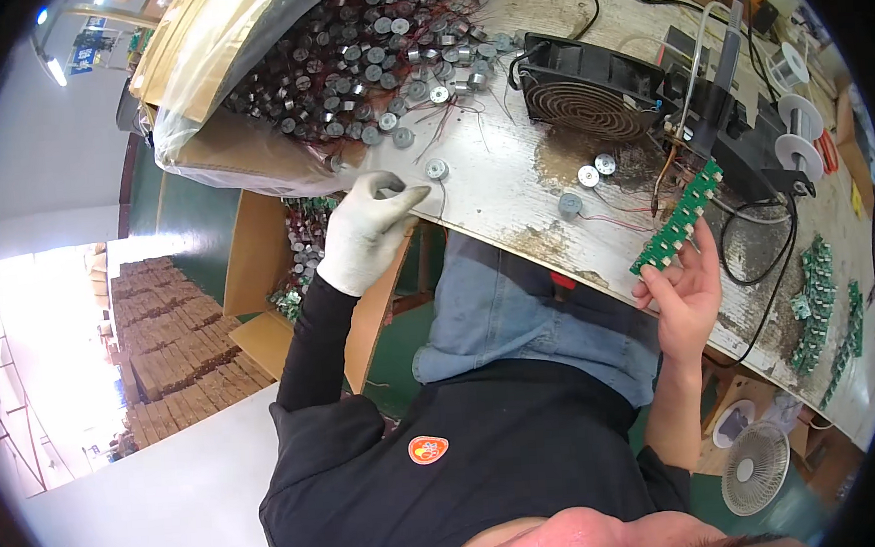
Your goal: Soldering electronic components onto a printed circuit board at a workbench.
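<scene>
My left hand (365,234), in a white glove, is at the table's front edge with thumb and forefinger pinched together. Right beside its fingertips lies a small round silver motor (436,168) with thin wires; whether a wire is between the fingers I cannot make out. My bare right hand (686,293) grips the lower end of a green circuit board strip (679,221) carrying several small pale parts. The strip tilts up toward a soldering iron tip (657,203) on a stand. Nearby lie a silver motor (589,176), another motor (605,164) and a greyer motor (571,204) with red wires.
A large heap of wired motors (375,75) spills from a plastic-lined box (240,150). A black fan (592,89) stands behind the loose motors. White spools (799,121) and cables are at right, with more green boards (813,306). An open carton (258,244) sits below the table.
</scene>
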Tool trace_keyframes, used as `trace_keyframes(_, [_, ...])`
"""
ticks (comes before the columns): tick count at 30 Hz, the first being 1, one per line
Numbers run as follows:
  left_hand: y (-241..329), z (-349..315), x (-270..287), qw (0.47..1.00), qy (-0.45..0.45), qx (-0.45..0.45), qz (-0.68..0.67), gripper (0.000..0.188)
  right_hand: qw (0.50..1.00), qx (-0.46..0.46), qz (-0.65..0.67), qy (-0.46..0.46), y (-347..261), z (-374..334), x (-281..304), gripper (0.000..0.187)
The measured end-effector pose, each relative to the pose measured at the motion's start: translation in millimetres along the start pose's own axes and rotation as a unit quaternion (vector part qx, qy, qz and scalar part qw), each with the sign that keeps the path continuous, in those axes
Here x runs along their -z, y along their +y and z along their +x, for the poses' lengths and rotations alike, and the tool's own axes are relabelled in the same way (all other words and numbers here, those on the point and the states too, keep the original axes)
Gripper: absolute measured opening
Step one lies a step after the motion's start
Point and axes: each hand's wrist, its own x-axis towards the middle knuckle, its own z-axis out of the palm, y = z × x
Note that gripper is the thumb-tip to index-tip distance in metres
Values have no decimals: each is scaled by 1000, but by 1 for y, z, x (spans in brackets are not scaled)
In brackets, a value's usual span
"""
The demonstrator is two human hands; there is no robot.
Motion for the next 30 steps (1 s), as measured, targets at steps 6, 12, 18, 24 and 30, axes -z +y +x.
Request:
trace_keyframes(6, [16, 12, 1, 999, -42, -27, 16, 43, 1000, 6, 7, 1, 0, 1, -2, 74])
trace_keyframes(12, [31, 27, -13, 992, -57, -112, 3, 34, 1000, 1, 10, 0, -3, 1, 1, 74])
trace_keyframes(18, [45, 33, -31, 985, 14, -64, -160, 18, 1000, -10, 15, -3, -2, 0, 5, 76])
trace_keyframes(24, [84, 35, -48, 796, 18, 246, -552, 24, 999, -10, 35, -16, -2, 1, 2, 78])
trace_keyframes(30, [110, 45, -62, 820, -18, 201, -536, 18, 998, -12, 56, -23, 0, 1, 3, 77])
